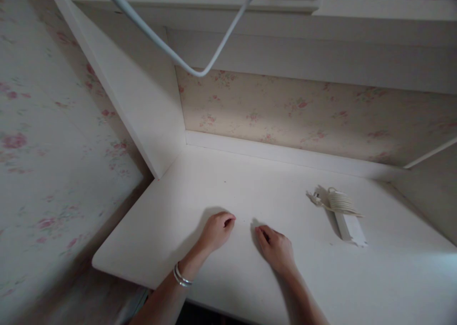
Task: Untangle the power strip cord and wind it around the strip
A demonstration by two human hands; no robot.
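Both my hands rest on a white desktop (143, 234), loosely curled and a short distance apart. My left hand (216, 230), with a silver bangle (181, 275) on its wrist, is closed and shows nothing in its fingers. Curled in the same way, my right hand (275, 247) holds nothing that I can see. To the right of it lies a white power strip (350, 228), its cord (341, 203) wound around one end. The cord's plug (315, 198) sticks out to the left on the desktop.
A white cable (203, 72) hangs in a loop from above, in front of the upper cabinet (243, 15). White side panels (143, 91) bound the desk. Flowered wallpaper (278, 108) covers the back and the left wall. The desk's rounded left corner (95, 260) is near.
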